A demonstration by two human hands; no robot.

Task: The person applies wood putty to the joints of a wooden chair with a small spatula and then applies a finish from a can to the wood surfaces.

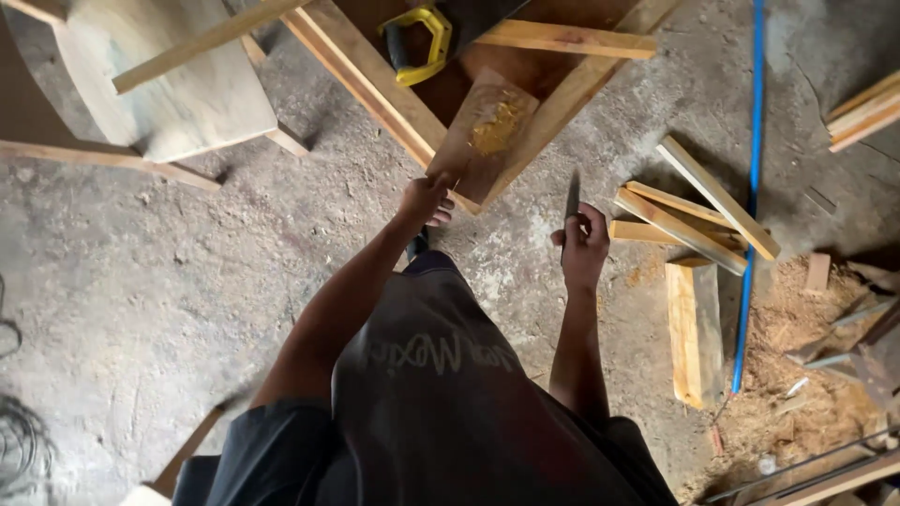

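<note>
My left hand (424, 199) grips the near edge of a small wooden board (483, 136) that rests on the corner of a wooden frame (375, 80). A patch of yellow sawdust lies on the board. My right hand (583, 245) is raised beside the frame and holds a thin dark flat tool (572, 195) upright, its blade pointing away from me. A handsaw with a yellow and black handle (419, 42) lies on the frame beyond the board.
Several short wooden offcuts (689, 225) lie piled on the concrete floor to the right, next to a blue pipe (750, 187). Sawdust and scraps (797, 375) spread at the lower right. A round wooden piece (159, 84) stands at the upper left.
</note>
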